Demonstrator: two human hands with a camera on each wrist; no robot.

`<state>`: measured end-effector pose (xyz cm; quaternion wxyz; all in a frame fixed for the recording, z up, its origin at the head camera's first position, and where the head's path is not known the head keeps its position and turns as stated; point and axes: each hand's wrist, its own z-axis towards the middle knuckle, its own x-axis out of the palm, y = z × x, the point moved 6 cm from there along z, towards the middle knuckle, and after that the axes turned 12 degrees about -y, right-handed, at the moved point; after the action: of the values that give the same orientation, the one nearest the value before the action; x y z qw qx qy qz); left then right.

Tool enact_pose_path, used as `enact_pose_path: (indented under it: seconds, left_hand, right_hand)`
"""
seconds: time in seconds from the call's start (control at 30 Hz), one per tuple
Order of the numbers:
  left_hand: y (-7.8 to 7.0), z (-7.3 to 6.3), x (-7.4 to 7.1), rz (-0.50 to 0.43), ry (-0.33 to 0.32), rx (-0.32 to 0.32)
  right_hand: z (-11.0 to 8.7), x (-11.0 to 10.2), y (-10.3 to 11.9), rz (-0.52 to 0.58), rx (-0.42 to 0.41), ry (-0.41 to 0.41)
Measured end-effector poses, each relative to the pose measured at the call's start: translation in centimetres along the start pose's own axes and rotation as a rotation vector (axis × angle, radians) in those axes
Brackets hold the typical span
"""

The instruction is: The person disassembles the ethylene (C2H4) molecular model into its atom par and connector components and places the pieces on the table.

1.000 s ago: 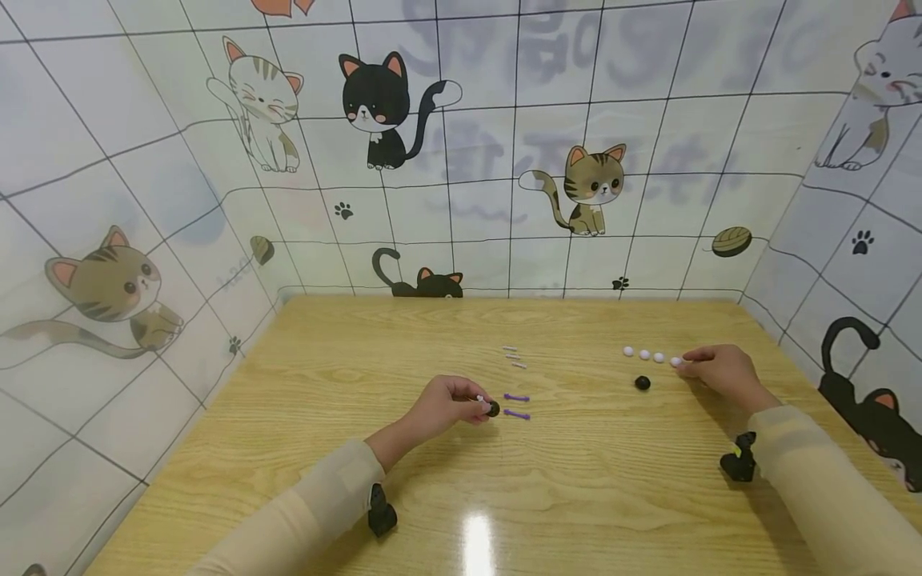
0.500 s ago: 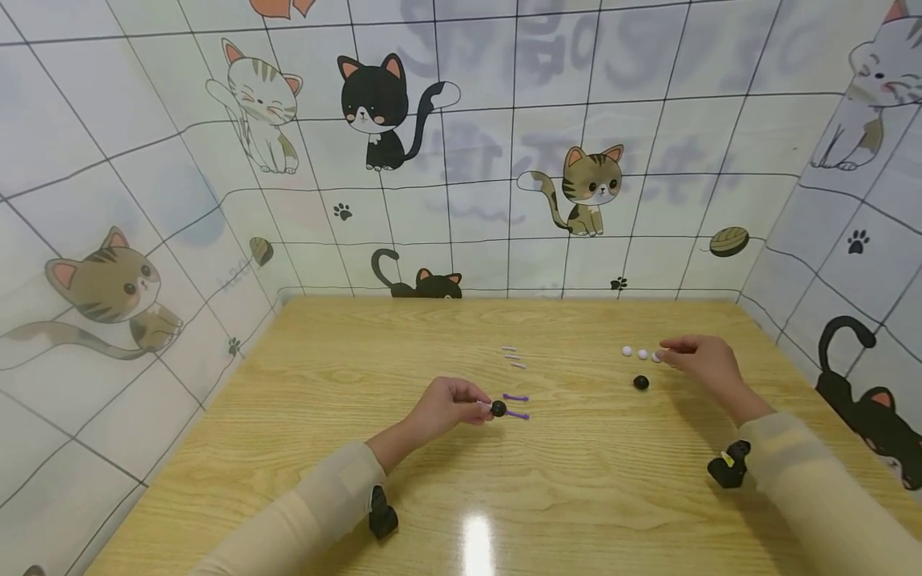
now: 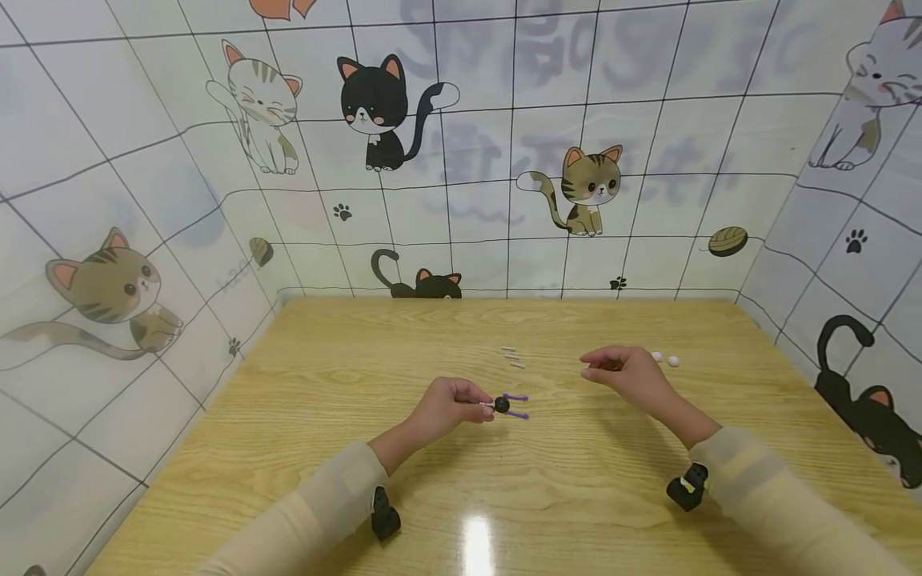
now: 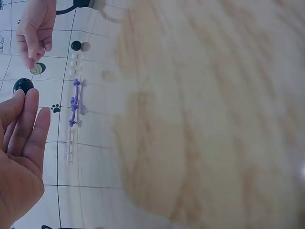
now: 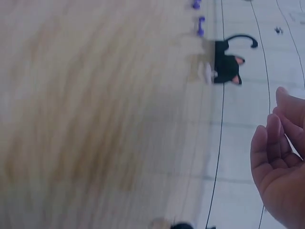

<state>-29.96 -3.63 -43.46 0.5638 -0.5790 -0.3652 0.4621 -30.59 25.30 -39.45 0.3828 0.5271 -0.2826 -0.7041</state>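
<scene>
My left hand pinches a small white stick between thumb and fingers. A glossy black ball sits at the stick's end, in front of the fingertips. Two purple sticks with knobbed ends lie just beyond it. My right hand hovers over the table to the right, thumb and index finger a little apart, nothing showing between them. Behind its knuckles two white balls show. In the left wrist view a second black ball stands beside the white balls; the right hand hides it in the head view.
Several thin white sticks lie behind the purple ones on the wooden table. A white cloth wall printed with cats encloses the table's back and sides. Each wrist wears a black camera.
My right hand has moved left from the row of white balls towards the middle; the rightmost balls show again behind it. My left hand has turned the black ball slightly right, towards the purple sticks.
</scene>
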Motion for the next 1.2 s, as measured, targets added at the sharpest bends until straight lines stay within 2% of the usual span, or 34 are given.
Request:
enact_pose_path:
  seconds: [0.27,0.5,0.8,1.0,1.2]
  left_hand:
    - [-0.2,0.0,0.2,0.085,-0.009,0.030]
    - [-0.5,0.1,0.6,0.068,0.003,0.041]
    - [-0.5,0.1,1.1,0.044,0.003,-0.003]
    - [-0.6,0.0,1.3,0.027,0.014,0.007]
    - [-0.6,-0.1,1.5,0.013,0.014,0.026]
  right_hand:
    - [-1.7,4.4,2.7,0.145,-0.034,0.119]
    - [-2.7,6.9,4.2,0.200,-0.120,0.168]
    - [-3.3,8.6,4.9,0.259,-0.106,0.200]
    - [-3.6,9.4,5.2,0.272,-0.112,0.229]
    - [-3.9,9.6,5.4,0.268,-0.112,0.223]
